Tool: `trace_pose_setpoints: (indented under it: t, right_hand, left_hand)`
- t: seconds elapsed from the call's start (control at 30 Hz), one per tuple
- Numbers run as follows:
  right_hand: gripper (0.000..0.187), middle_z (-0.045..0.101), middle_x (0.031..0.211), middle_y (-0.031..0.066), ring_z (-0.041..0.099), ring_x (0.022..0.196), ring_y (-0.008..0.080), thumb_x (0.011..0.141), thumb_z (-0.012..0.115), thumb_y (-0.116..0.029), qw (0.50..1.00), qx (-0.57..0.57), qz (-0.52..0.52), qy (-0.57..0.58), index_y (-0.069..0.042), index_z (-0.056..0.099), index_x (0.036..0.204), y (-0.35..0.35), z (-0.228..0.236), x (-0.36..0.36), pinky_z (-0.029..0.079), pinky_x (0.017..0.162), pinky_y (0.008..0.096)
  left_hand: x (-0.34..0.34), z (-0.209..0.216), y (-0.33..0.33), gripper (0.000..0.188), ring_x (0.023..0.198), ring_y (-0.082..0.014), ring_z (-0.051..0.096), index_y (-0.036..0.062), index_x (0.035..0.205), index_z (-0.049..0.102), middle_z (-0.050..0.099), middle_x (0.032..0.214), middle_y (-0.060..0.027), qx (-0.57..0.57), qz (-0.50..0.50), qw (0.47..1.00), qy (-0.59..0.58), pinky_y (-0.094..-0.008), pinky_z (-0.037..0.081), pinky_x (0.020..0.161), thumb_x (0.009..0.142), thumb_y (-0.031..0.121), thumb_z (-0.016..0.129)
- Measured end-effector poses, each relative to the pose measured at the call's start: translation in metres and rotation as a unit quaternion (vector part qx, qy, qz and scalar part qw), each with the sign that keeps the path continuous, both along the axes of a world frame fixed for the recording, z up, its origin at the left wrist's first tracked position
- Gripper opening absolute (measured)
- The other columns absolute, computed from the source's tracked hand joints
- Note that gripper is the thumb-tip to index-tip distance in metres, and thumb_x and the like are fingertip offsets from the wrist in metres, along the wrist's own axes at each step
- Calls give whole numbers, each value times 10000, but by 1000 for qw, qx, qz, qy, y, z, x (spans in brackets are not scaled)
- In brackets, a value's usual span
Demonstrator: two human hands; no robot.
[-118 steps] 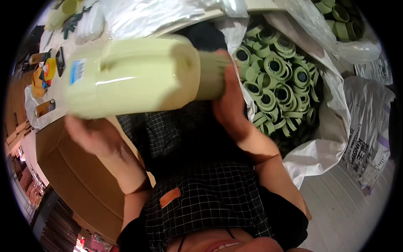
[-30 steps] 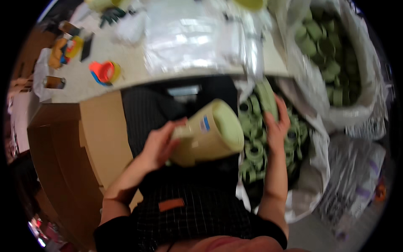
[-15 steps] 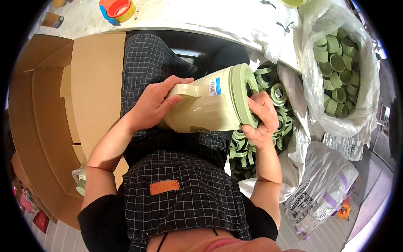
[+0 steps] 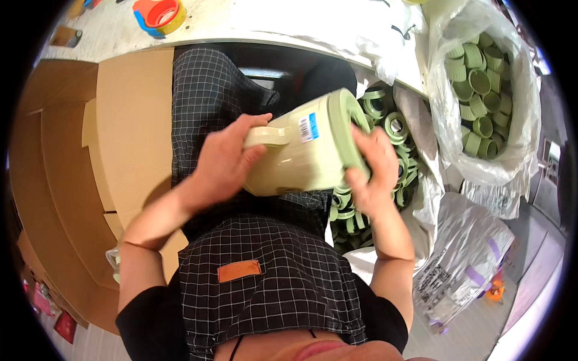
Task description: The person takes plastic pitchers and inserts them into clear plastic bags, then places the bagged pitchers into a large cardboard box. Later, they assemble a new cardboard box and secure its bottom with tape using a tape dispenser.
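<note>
A large pale cream-green jug (image 4: 295, 165) lies on its side above my lap, its handle to the left and its mouth to the right. My left hand (image 4: 224, 155) is closed round the handle end, the thumb pressed on the body. Round the mouth sits a darker green ring-shaped lid (image 4: 342, 126). My right hand (image 4: 374, 165), blurred by motion, grips that lid with the thumb on its outside and the other fingers reaching over its open face. A white and blue barcode sticker shows on the jug's upper side.
Beside my right knee, a white sack (image 4: 426, 210) holds several green ring lids (image 4: 396, 127). Further right, a clear plastic bag (image 4: 445, 144) contains green cylindrical caps. An open cardboard box (image 4: 135, 120) stands left. On the white table (image 4: 241, 21) is a tape roll (image 4: 174, 19).
My right hand and the lid end have turned slightly, and the jug sits a little lower. Both hands keep their hold. The whole view has shifted slightly.
</note>
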State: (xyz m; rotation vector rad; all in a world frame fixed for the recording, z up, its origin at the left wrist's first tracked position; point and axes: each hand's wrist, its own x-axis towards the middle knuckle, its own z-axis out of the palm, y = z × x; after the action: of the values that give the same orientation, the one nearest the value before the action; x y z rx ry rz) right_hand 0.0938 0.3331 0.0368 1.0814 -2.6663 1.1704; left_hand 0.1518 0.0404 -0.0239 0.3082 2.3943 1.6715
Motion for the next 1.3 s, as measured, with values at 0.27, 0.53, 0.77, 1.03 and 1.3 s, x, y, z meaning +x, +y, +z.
trace_pose_setpoints:
  t: [0.27, 0.53, 0.77, 1.03, 1.3]
  right_hand:
    - [493, 534, 865, 47, 497, 764, 147, 906, 698, -288, 981, -59, -48, -180, 20, 613, 1282, -13, 0, -13, 432, 729, 292]
    - [697, 689, 1021, 91, 627, 955, 202, 1054, 278, -552, 913, -213, -155, -313, 14, 622, 1271, 29, -35, -82, 472, 916, 382]
    - [675, 716, 1003, 157, 691, 936, 254, 1051, 302, -544, 905, -141, -27, -401, 6, 596, 1309, 2, -68, -76, 522, 862, 345]
    - [258, 721, 971, 132, 695, 873, 235, 1010, 533, -105, 956, -115, -44, -268, 2, 640, 1219, -13, -71, -108, 542, 769, 317]
    - [280, 694, 1014, 80, 643, 869, 142, 902, 694, -55, 882, -279, -167, -340, 16, 633, 1167, -29, -82, -135, 527, 800, 281]
  left_hand:
    - [-2, 12, 13, 482, 1083, -443, 639, -26, 1332, 472, 510, 1415, -270, -30, -2, 1000, -9, -430, 537, 910, 869, 19, 595]
    - [8, 15, 21, 461, 1038, -435, 652, -21, 1267, 504, 479, 1454, -257, -56, -44, 995, 68, -418, 552, 856, 856, 107, 671]
    - [-83, 109, 23, 236, 860, -243, 606, 102, 959, 732, 694, 1106, -47, 24, -115, 943, 311, -376, 496, 753, 842, 307, 726]
    - [-310, -65, 44, 113, 761, -261, 632, 33, 887, 682, 677, 853, -103, -224, 88, 942, 232, -363, 507, 768, 885, 146, 677]
    - [-316, -33, 48, 332, 839, -199, 666, 1, 895, 665, 731, 904, -116, 181, 189, 965, -13, -350, 517, 823, 1022, 244, 477]
